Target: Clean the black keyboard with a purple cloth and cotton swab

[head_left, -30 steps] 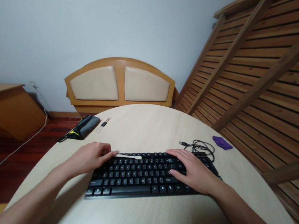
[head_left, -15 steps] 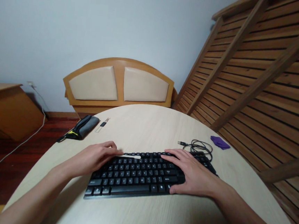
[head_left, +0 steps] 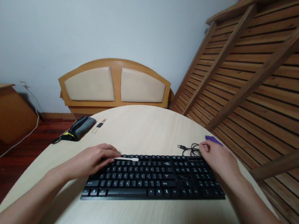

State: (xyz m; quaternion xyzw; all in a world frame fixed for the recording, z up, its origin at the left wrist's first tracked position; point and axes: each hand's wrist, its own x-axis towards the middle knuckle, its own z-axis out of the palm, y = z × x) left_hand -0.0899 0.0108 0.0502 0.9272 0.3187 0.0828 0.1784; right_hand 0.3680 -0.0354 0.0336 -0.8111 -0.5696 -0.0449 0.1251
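Observation:
A black keyboard (head_left: pixel 156 178) lies on the pale table in front of me. Over its upper left keys, my left hand (head_left: pixel 100 158) grips a slim white stick (head_left: pixel 128 158) with a rounded free end pointing right. The other end of the stick is hidden in my fingers. My right hand (head_left: pixel 217 158) is past the keyboard's upper right corner, fingers curled, beside the coiled black cable (head_left: pixel 192 150). Behind that hand, a purple cloth (head_left: pixel 213 139) shows only in part. Whether the curled fingers hold anything is hidden.
On the table's far left lie a dark pouch with yellow trim (head_left: pixel 78 128) and a small black piece with thin wire-like ends (head_left: pixel 100 124). A wooden headboard (head_left: pixel 117 85) stands beyond the round table (head_left: pixel 143 125). Wooden slats (head_left: pixel 246 82) lean along the right.
My right hand has left the keyboard's right-hand keys and moved right and away from me, to the cable and purple cloth. My left hand stays with the white stick. The view has shifted slightly.

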